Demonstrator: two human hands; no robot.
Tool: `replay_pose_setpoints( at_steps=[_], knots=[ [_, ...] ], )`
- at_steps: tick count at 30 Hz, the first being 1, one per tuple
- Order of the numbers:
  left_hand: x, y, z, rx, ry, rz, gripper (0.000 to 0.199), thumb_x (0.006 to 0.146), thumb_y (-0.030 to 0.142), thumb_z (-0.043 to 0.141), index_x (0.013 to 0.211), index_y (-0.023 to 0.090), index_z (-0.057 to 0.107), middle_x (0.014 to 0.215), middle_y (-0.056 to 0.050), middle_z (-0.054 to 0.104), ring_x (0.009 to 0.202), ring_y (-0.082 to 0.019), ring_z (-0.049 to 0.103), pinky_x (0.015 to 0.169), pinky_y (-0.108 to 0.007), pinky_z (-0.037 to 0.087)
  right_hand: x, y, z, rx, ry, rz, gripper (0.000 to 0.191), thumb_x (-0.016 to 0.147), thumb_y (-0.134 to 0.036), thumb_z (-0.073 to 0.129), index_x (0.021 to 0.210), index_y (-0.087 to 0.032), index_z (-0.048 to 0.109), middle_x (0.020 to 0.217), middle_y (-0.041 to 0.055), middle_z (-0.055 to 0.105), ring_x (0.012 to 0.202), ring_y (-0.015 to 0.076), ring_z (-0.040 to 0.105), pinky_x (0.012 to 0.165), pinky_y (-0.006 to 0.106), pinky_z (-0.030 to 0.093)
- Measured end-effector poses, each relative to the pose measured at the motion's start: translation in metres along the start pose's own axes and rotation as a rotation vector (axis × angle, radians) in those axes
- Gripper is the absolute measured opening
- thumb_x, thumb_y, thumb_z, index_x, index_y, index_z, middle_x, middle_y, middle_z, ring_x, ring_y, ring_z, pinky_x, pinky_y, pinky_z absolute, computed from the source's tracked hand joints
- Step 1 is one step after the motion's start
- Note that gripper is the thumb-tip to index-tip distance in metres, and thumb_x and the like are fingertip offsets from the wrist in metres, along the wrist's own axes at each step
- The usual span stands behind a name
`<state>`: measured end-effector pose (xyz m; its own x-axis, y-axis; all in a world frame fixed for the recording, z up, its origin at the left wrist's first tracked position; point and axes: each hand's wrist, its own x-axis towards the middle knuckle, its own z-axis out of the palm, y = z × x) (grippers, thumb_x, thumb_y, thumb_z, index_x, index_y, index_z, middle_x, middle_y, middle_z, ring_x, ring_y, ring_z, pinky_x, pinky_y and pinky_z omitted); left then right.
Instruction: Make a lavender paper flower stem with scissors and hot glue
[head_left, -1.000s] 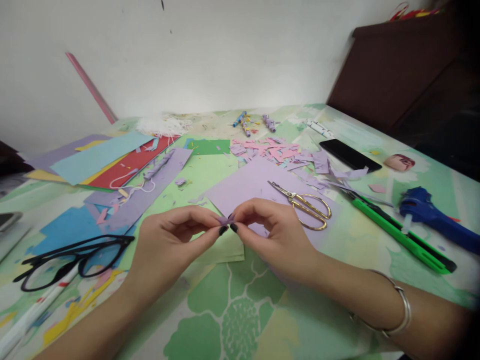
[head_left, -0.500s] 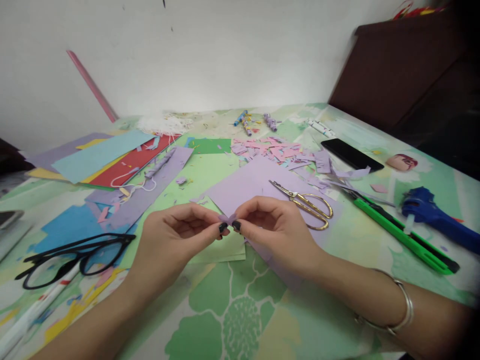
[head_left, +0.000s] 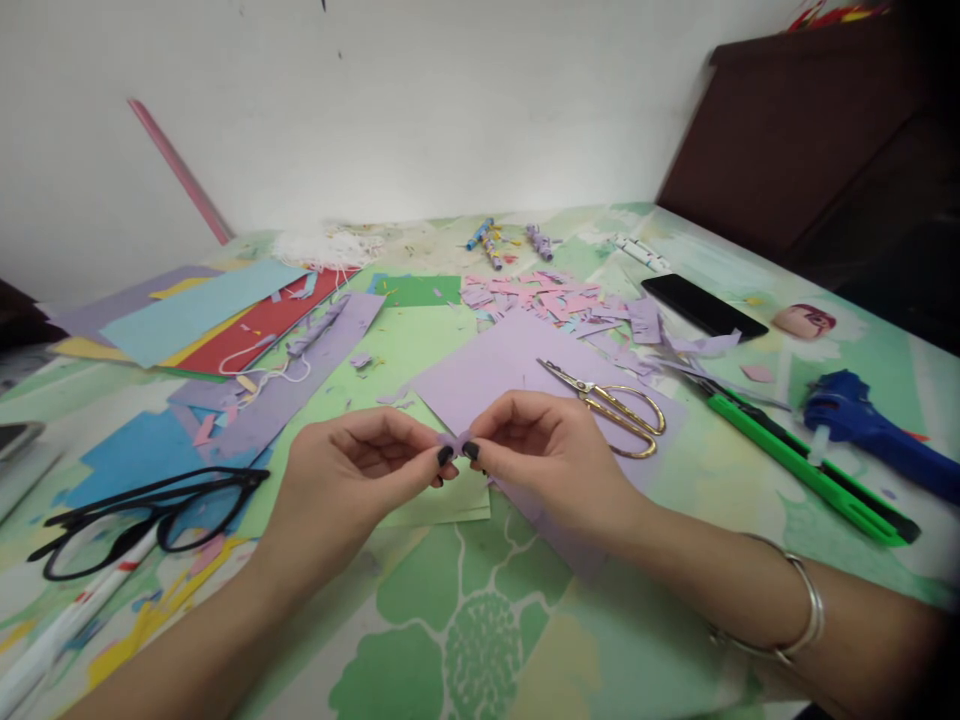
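A small scrap of purple paper [head_left: 454, 440] is pinched between both hands, mostly covered by the fingertips. My left hand [head_left: 367, 460] grips its left side with thumb and forefinger; my right hand [head_left: 551, 450] does the same on the right, and the two thumbs almost meet. Under the hands lie a light green sheet [head_left: 409, 345] and a purple sheet [head_left: 499, 360]. Gold-handled scissors [head_left: 619, 405] rest on the purple sheet, just beyond my right hand.
Right of the hands lie a green utility knife [head_left: 810, 470], a blue glue gun [head_left: 862, 420] and a black phone [head_left: 703, 306]. Black glasses [head_left: 157, 515] are on the left. Pink paper scraps [head_left: 544, 295], coloured sheets [head_left: 210, 310] and white yarn [head_left: 326, 247] are spread farther back.
Both hands keep their pinch on the purple scrap, with the fingertips shifting only slightly. The whole view has moved a little.
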<state>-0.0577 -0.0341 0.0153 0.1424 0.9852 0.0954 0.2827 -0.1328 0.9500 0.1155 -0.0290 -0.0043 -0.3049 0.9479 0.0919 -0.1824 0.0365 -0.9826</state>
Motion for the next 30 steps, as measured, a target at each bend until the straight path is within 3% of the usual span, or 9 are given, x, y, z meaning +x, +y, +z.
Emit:
replay_pose_setpoints(
  at_steps=[9,15,30],
  knots=[
    [0.0014,-0.0030,-0.0019,0.038,-0.053,-0.007,0.008,0.070,0.023,0.069,0.067,0.016,0.068,0.062,-0.003,0.069,0.057,-0.014,0.064,0.053,-0.021,0.052,-0.0003,-0.0020,-0.0003,-0.049,0.018,-0.011,0.007,0.070,-0.017,0.066,0.072,-0.015,0.059,0.068,-0.0005,0.060,0.065,0.0102,0.057,0.061,0.023,0.048],
    [0.0016,-0.0060,-0.0022,0.042,-0.033,-0.005,0.009,0.070,0.026,0.070,0.070,0.017,0.068,0.069,-0.002,0.069,0.063,-0.014,0.064,0.058,-0.021,0.051,-0.0004,-0.0021,0.0002,-0.031,0.021,-0.020,0.007,0.069,-0.012,0.065,0.072,-0.015,0.059,0.067,-0.0018,0.059,0.062,0.0085,0.055,0.059,0.021,0.046],
    [0.0006,-0.0014,-0.0007,0.057,-0.019,-0.011,0.004,0.068,0.022,0.071,0.067,0.019,0.069,0.064,-0.001,0.070,0.057,-0.014,0.065,0.053,-0.019,0.053,0.0001,-0.0011,0.0004,-0.079,0.030,-0.006,0.006,0.070,-0.016,0.065,0.071,-0.015,0.059,0.068,-0.0011,0.060,0.064,0.0097,0.056,0.059,0.022,0.046]
  ],
)
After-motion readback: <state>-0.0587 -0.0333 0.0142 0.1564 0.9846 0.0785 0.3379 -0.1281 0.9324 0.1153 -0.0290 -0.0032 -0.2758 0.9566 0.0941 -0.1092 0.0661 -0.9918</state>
